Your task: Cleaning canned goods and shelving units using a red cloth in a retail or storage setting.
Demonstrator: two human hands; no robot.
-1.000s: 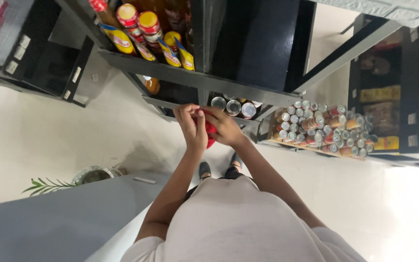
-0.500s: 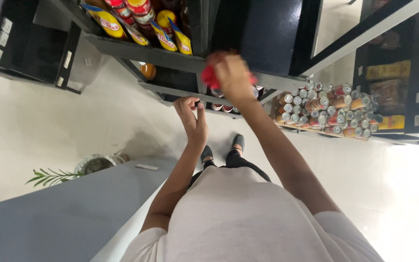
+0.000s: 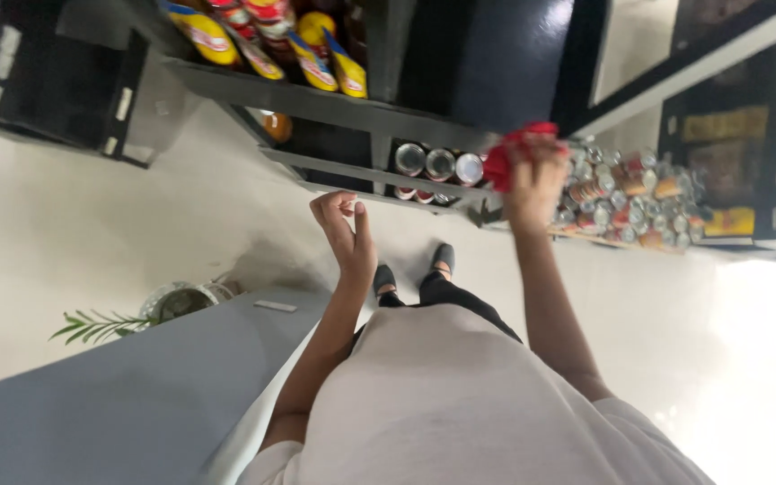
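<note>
My right hand is raised in front of the dark shelving and grips a crumpled red cloth near the shelf edge. Just left of the cloth, three round cans stand in a row on a lower shelf. My left hand hangs lower over the pale floor, fingers loosely curled and apart, holding nothing. Yellow and red packets fill the upper shelf above it. Below my arms I see my light top and my dark shoes.
A pile of several small cans lies on a low shelf to the right. A grey counter runs along the lower left, with a green plant in a glass pot beside it. A dark cabinet stands at the upper left.
Both hands were together on the red cloth a second ago. My right hand has since lifted it up and to the right toward the shelf, while my left hand let go and dropped back.
</note>
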